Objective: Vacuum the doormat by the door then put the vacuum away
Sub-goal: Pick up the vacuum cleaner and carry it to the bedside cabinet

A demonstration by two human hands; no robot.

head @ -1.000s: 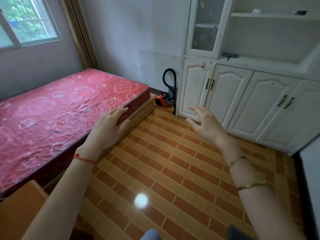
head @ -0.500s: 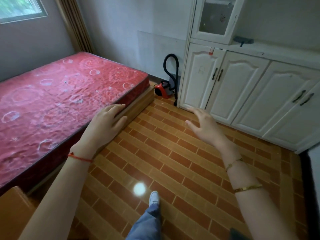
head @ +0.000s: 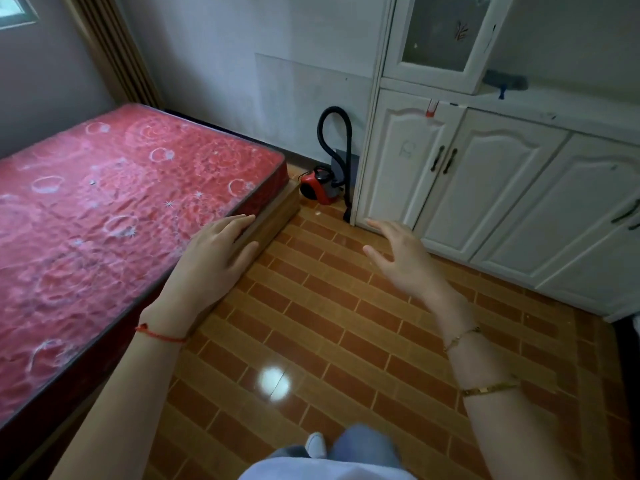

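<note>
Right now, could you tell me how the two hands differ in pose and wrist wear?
The left hand lies palm-down over the mattress edge; the right hand hovers over the floor. The left wrist has a red string, the right gold bracelets. Both are open, holding nothing.

red vacuum [head: 320, 188] | on floor, corner | black hose looped upright

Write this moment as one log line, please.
stage: approach | vacuum: on floor between bed and cabinet | left hand: open | right hand: open

Vacuum [head: 320, 183] (floor corner) between bed [head: 104, 220] and cabinet [head: 485, 188].
</note>
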